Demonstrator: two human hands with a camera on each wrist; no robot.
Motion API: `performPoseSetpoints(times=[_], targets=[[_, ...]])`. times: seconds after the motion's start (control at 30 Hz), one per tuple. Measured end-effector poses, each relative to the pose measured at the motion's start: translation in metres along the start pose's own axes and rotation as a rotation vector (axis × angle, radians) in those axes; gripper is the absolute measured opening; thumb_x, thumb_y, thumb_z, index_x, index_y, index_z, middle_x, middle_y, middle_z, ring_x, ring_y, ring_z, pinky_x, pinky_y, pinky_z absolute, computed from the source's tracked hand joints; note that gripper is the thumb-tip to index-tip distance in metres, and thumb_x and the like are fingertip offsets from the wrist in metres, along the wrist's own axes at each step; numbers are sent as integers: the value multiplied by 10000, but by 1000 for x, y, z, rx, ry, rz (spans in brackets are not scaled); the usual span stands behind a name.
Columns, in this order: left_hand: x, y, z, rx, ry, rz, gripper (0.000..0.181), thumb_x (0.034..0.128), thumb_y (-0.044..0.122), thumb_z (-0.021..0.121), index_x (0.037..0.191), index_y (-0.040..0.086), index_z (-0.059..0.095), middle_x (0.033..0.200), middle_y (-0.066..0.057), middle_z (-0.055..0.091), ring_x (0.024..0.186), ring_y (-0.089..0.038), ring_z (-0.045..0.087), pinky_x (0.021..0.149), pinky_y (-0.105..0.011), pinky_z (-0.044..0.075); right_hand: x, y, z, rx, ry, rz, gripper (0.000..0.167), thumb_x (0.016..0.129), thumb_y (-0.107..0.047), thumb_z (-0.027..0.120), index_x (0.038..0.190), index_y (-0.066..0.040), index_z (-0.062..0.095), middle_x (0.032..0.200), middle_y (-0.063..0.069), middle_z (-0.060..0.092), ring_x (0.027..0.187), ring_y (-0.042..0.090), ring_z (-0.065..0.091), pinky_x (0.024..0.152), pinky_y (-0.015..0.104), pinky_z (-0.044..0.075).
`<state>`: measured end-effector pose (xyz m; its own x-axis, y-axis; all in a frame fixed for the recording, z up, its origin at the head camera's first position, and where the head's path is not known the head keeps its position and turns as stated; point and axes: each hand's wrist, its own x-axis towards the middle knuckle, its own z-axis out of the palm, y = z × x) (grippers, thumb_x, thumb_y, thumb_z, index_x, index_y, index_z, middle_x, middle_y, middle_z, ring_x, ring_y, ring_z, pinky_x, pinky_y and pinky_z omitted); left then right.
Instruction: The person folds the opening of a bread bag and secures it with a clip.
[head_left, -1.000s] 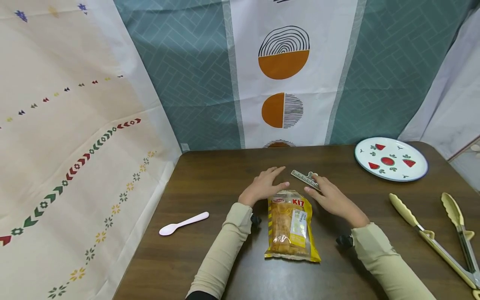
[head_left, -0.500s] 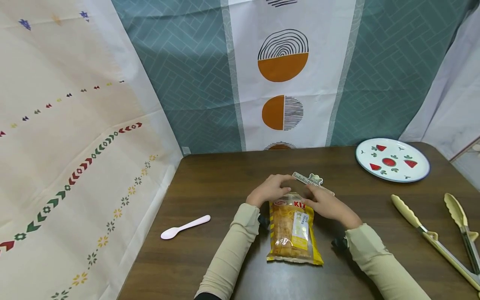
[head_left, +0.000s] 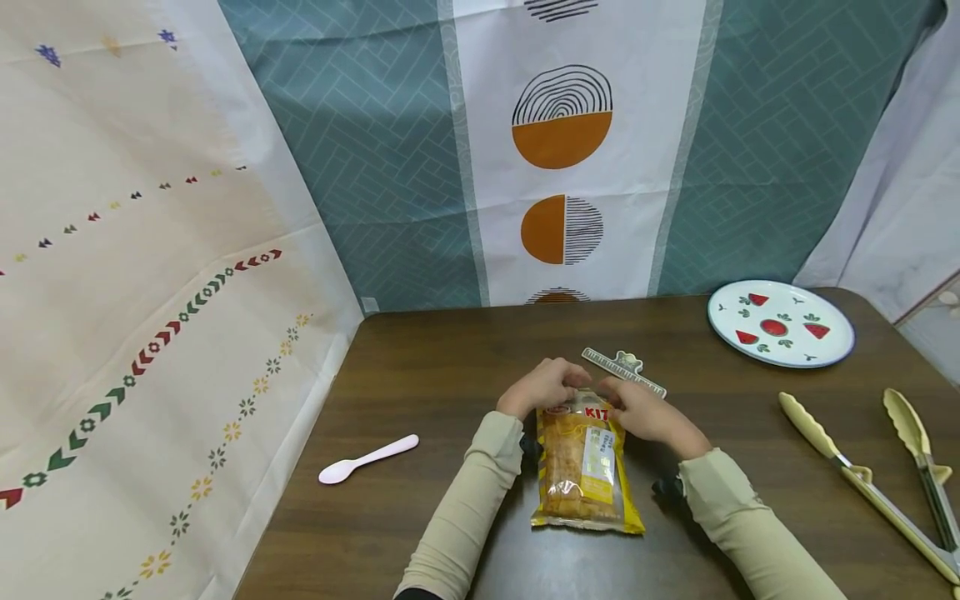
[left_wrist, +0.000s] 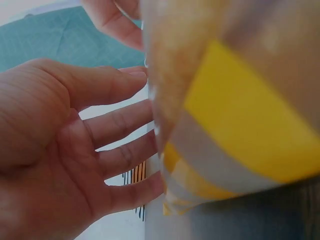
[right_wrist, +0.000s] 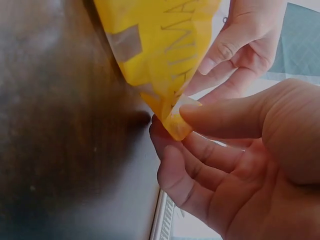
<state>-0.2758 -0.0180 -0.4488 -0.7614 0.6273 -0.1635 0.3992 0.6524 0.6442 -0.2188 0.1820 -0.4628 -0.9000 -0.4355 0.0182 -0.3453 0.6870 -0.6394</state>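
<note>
A brown wooden table point(head_left: 435, 358) is standing against a teal-and-white hanging cloth point(head_left: 360, 125) along its far edge, while a cream cloth point(head_left: 112, 208) is rising beside its left edge. In the far right corner an oval plate point(head_left: 780, 325) is showing red watermelon pictures; nearer, tongs point(head_left: 810, 429) are lying spread by the right edge. A pale pink spoon point(head_left: 367, 458) is resting near the left edge.

Midway between those edges, a clear-and-yellow bag point(head_left: 562, 483) is holding golden-brown food, its top pointing to the far edge. Red letters near that top are seemingly reading "KIT"; a white label point(head_left: 597, 454) is carrying print too small to read. The right hand point(head_left: 645, 410) is pinching a top corner between thumb and fingers. The left hand point(head_left: 546, 387) is touching the opposite corner, fingertips hidden; whether they are gripping, I cannot tell. Just beyond, a clip point(head_left: 625, 370) is lying aslant.
</note>
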Motion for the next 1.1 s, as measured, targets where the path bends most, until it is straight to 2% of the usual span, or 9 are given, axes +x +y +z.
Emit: performPoseSetpoints(times=[0.1,0.3,0.43,0.67,0.83,1.1], targets=[[2,-1,3,24,2,11,318,1007,24,578,1288,116,696,1230,-44,700,1044,-114,629,831,-249,504,0,0,0,1,2,-7,408,870,107,596,1276,142,561,1132,253,649,983,357,637,829,522,530],[3,-1,5,6,5,13,298,1006,17,577,1256,105,714,1164,-37,713,765,-134,597,625,-227,487,-2,-2,-3,3,26,-25,385,848,144,563,1231,138,597,1188,283,640,1022,403,637,850,537,531],[3,-3,5,-23,12,7,286,997,2,582,1225,100,724,1080,-7,714,690,-127,582,558,-225,464,-2,-4,-4,-5,39,-12,373,858,142,575,1229,121,611,1171,256,652,989,367,645,827,512,542],[6,-3,4,-54,3,19,237,1009,47,605,1217,73,718,1014,-6,719,690,-120,590,578,-229,482,-2,-7,-8,5,54,11,360,855,146,593,1208,85,635,1038,161,687,914,301,651,747,442,543],[6,-2,4,-52,1,15,211,999,60,631,1190,58,722,1030,-13,723,727,-100,594,610,-218,489,-4,-9,-11,10,61,17,325,870,132,613,1190,83,642,1013,148,695,910,296,660,734,428,543],[6,-1,2,-76,18,12,119,995,41,626,1046,56,733,892,1,684,563,-124,516,536,-227,453,-6,-9,-11,26,82,24,256,872,123,623,1120,77,663,960,118,690,872,271,654,732,427,547]])
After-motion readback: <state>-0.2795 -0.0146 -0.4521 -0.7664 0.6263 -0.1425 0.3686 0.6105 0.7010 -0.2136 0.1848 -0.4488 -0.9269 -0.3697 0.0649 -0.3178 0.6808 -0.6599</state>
